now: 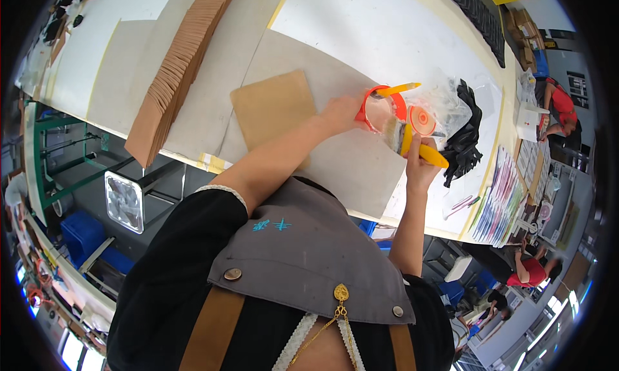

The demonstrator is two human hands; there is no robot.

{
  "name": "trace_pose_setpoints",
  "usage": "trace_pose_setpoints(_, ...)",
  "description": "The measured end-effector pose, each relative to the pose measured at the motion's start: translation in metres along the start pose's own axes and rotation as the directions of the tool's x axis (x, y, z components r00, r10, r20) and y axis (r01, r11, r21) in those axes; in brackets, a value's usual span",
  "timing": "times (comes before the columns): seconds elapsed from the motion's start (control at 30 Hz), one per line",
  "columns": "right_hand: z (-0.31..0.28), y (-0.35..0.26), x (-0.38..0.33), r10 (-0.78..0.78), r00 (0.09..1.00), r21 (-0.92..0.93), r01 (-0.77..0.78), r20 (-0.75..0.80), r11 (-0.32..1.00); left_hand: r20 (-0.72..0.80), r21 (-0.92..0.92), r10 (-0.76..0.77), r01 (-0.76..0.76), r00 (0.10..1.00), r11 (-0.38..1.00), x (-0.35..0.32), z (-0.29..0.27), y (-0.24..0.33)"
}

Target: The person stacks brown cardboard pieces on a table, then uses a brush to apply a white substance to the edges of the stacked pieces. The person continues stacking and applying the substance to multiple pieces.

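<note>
My left hand [342,110] grips the rim of a small clear tub with an orange-red rim [380,107] on the table. A second yellow-handled brush [396,89] rests across the tub's top. My right hand [420,165] holds a flat paintbrush with a yellow handle [412,145], its bristles pointing at the tub. An orange round lid [422,119] lies beside the tub, on crumpled clear plastic [451,103]. A brown cardboard sheet [274,110] lies flat just left of my left hand.
A long fanned row of brown cardboard pieces [180,68] runs along the table's left part. Black material [467,139] lies heaped right of the tub. Coloured printed sheets [500,200] sit at the right edge. Other people in red sit at right [561,107] and lower right [532,268].
</note>
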State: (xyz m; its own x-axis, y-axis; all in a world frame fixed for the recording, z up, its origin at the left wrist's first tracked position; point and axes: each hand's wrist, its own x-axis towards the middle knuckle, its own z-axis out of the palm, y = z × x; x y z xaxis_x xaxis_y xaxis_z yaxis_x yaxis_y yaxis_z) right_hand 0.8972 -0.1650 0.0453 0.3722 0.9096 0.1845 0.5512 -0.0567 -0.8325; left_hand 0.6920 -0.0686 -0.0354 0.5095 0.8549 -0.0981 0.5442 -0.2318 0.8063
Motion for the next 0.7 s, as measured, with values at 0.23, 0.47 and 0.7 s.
trace_pose_setpoints(0.23,-0.036,-0.013,-0.020,0.241,0.962,0.106,-0.228,-0.126,0.968,-0.008,0.018,-0.016,0.016,1.000,1.000,-0.001,0.000,0.002)
trace_pose_setpoints(0.47,-0.027,0.020,0.001,0.638,0.752,0.813,-0.471,0.166,0.343,0.037,0.023,-0.014,0.013,0.999,1.000,0.000,-0.002,0.001)
trace_pose_setpoints(0.7,-0.003,0.028,-0.008,0.384,0.924,0.425,-0.346,-0.003,0.836,0.025,0.036,-0.014,0.013,1.000,0.999,0.000,0.002,-0.001)
